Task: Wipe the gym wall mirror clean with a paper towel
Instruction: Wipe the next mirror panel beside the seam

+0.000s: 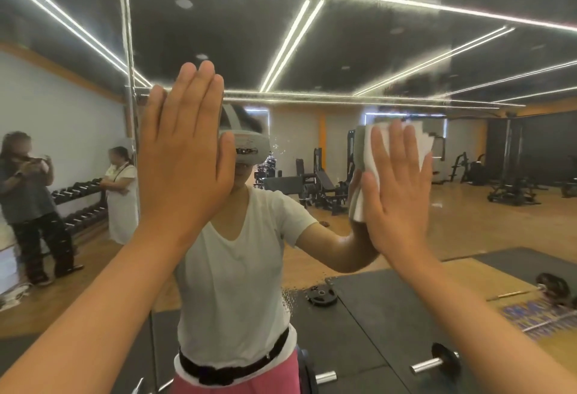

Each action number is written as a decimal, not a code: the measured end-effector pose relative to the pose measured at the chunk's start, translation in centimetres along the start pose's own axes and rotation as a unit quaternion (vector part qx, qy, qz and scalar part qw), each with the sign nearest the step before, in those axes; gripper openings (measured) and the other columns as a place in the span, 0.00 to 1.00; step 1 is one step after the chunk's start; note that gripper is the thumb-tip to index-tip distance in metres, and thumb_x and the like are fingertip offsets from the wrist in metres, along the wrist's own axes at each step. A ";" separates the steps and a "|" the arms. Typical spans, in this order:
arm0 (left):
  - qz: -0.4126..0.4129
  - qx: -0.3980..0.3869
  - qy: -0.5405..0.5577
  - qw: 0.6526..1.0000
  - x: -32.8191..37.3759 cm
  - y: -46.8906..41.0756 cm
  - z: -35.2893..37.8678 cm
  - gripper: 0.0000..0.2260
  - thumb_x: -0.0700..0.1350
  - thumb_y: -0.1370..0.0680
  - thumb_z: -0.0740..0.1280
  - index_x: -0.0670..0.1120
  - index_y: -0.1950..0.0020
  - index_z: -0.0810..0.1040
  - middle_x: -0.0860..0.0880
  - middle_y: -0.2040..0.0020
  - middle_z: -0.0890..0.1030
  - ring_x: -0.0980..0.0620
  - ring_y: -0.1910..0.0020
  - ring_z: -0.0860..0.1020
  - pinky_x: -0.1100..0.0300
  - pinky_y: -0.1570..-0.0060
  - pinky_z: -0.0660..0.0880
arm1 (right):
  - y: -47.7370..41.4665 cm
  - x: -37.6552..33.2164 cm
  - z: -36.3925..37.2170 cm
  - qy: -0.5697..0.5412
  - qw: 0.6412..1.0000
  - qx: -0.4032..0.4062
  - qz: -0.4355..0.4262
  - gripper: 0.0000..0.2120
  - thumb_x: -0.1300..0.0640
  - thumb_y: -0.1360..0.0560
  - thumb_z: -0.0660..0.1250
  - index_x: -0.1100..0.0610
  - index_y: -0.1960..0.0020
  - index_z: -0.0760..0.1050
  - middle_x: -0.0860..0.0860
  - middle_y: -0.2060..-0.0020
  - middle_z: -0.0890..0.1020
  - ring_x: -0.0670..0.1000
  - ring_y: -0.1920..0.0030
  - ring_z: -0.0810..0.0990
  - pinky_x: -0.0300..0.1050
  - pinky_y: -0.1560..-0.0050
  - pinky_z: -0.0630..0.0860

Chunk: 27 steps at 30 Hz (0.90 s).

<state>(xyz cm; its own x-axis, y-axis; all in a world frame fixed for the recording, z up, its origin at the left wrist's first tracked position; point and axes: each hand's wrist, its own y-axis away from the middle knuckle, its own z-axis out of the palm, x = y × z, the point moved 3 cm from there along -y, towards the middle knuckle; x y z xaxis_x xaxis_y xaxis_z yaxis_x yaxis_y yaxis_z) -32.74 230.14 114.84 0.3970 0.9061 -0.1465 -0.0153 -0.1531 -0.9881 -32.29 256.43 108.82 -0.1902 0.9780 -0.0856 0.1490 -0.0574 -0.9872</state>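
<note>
Pressure rather than a pinch does the work in the head view: the right grip [396,193] lies wide and flat, fingers straight and spread. It pins the paper towel [423,143] against the mirror [343,50], so the folded sheet sits between palm and glass, its edges showing past the fingertips and beside the thumb. That flat hold probably spreads the push over the whole pad. The left grip [184,162] is equally wide, fingers straight and together, bare palm on the glass well apart from the towel (likely a brace for balance, though it may leave prints). Fine droplets [287,297] cling below and between the two grips, and a hazy smear [415,84] hangs above the right grip, so I judge the wiping far from finished. Reflected around the grips are a wooden floor [468,225], black mats [390,315], weight machines [324,181], a dumbbell rack [81,203], two bystanders [28,206] beyond the left grip, and strip lights [290,47] overhead.
</note>
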 end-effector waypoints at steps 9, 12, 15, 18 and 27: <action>0.002 0.005 0.010 1.000 -0.1 0.1 -0.1 0.25 0.44 0.18 0.58 0.40 0.21 0.59 0.43 0.20 0.60 0.46 0.20 0.54 0.47 0.21 0.48 | 11.4 -1.0 1.8 0.024 0.993 -0.045 -0.103 0.24 0.46 0.14 0.43 0.45 0.18 0.47 0.48 0.19 0.49 0.54 0.19 0.48 0.61 0.22 0.42; 0.003 0.007 0.015 1.000 -0.1 0.1 -0.1 0.25 0.43 0.17 0.58 0.40 0.21 0.60 0.43 0.20 0.60 0.46 0.20 0.55 0.46 0.21 0.49 | 11.2 -0.8 1.8 0.039 0.990 -0.061 -0.122 0.24 0.46 0.14 0.43 0.45 0.18 0.46 0.48 0.19 0.49 0.54 0.19 0.48 0.60 0.22 0.41; 0.003 0.007 0.014 1.000 -0.1 0.2 -0.1 0.25 0.43 0.18 0.58 0.41 0.21 0.59 0.43 0.20 0.60 0.46 0.20 0.54 0.47 0.21 0.48 | 9.6 -0.5 1.4 0.052 0.982 -0.069 -0.169 0.24 0.47 0.14 0.44 0.45 0.19 0.48 0.48 0.19 0.49 0.53 0.19 0.49 0.60 0.21 0.43; 0.005 0.007 0.013 1.000 -0.1 0.2 -0.1 0.25 0.44 0.17 0.58 0.40 0.21 0.59 0.43 0.20 0.60 0.47 0.20 0.54 0.48 0.21 0.47 | 5.6 -0.7 0.9 0.062 0.975 -0.070 -0.202 0.24 0.47 0.15 0.45 0.48 0.19 0.52 0.50 0.19 0.53 0.53 0.19 0.49 0.59 0.21 0.43; 0.004 0.009 0.018 1.000 -0.1 0.1 -0.1 0.25 0.44 0.18 0.57 0.41 0.21 0.59 0.44 0.20 0.60 0.47 0.20 0.55 0.46 0.21 0.49 | -9.1 -3.5 -0.3 0.048 0.991 -0.012 -0.127 0.25 0.47 0.15 0.45 0.50 0.19 0.56 0.53 0.20 0.56 0.54 0.19 0.50 0.57 0.21 0.41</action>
<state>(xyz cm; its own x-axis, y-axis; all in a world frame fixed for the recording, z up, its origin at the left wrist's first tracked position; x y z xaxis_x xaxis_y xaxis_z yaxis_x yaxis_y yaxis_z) -32.74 230.00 114.75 0.4292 0.8902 -0.1528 -0.0353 -0.1525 -0.9877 -32.66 253.64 118.16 -0.1311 0.9748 0.1804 0.1322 0.1975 -0.9713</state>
